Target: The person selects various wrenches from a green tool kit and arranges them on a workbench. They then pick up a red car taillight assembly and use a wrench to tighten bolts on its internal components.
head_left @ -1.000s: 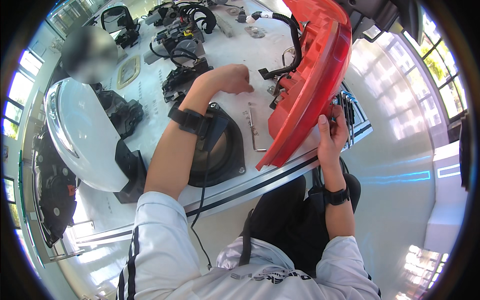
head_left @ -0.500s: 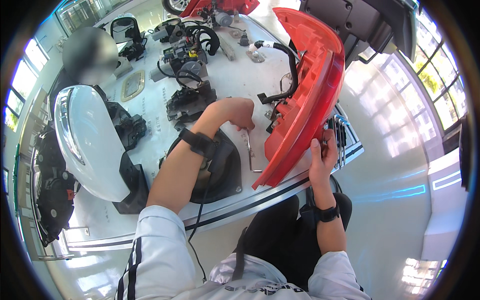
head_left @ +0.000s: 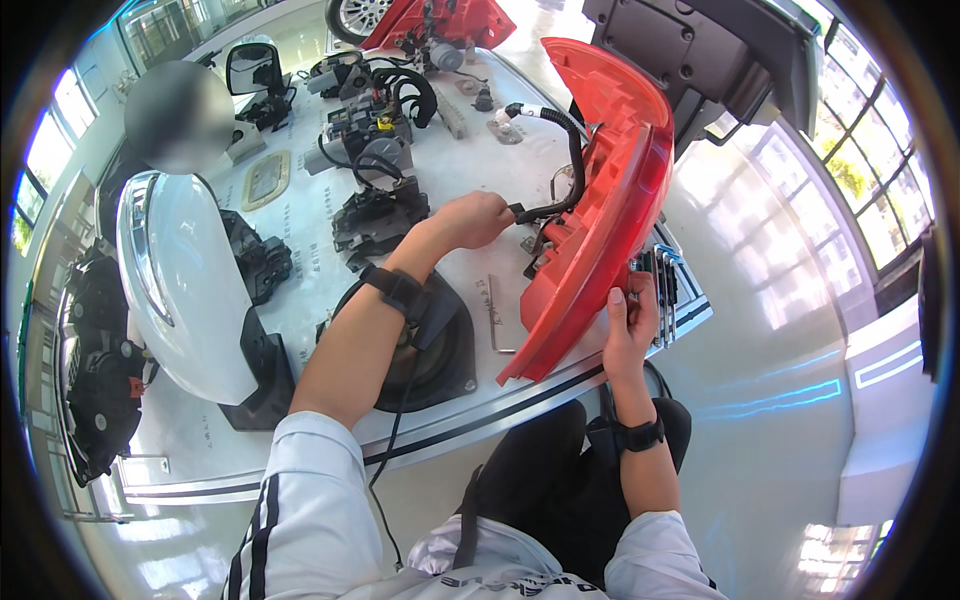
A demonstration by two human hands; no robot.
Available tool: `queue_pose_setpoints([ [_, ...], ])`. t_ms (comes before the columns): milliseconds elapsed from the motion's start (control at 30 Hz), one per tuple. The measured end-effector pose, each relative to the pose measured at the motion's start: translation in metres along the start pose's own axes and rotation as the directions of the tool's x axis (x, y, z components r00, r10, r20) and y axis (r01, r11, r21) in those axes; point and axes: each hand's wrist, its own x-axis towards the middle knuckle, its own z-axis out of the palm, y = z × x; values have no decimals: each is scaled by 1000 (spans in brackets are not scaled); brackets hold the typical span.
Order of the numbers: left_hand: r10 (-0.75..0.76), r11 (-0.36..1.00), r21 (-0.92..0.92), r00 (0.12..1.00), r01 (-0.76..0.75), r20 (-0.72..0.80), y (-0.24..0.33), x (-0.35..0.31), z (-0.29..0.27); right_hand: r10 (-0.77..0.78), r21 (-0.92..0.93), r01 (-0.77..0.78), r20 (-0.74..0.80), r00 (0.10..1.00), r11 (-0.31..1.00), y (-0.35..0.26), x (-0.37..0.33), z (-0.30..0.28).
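Observation:
A large red tail light [head_left: 625,200] stands tilted on the white display board, its lens toward the right. From its back a black corrugated wiring harness [head_left: 577,150] loops out, with a white plug at its upper end. My left hand [head_left: 478,220] reaches across the board, its fingertips pinched at the dark connector [head_left: 517,213] on the harness's lower end. An L-shaped hex key [head_left: 493,318] lies on the board below that hand. My right hand [head_left: 632,325] grips the lens side of the tail light, fingers bent and thumb against it; some fingertips are hidden.
Beside my right hand, a set of hex keys [head_left: 664,285] sits at the board's edge. A round black speaker [head_left: 440,350] lies under my left forearm. Farther left are a white side mirror [head_left: 180,290] and a black latch [head_left: 375,220]. A person with a blurred head is beyond.
My left hand has let go of the hex key, leaving it on the board, and moved up to the harness connector. My right hand stays on the tail light. The view has shifted slightly.

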Motion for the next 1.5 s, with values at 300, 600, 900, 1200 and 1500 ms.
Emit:
queue_pose_setpoints([
  [300,43,978,-193,984,-77,-175,7,-2,-7,-2,-58,3,22,1000,998,-4,-2,-2],
  [600,-34,891,-443,956,-103,-292,17,-7,-8,7,-81,-5,34,999,997,-8,0,-3],
  [900,-95,645,-734,930,-215,-356,20,2,-6,-9,-122,15,43,999,992,-4,6,-5],
  [1200,-248,360,-921,937,-147,-246,59,34,-30,-3,-110,7,36,999,994,3,6,-7],
  [1500,-21,-101,-968,974,-228,-227,69,72,-30,23,-28,-23,17,1000,999,4,5,-1],
])
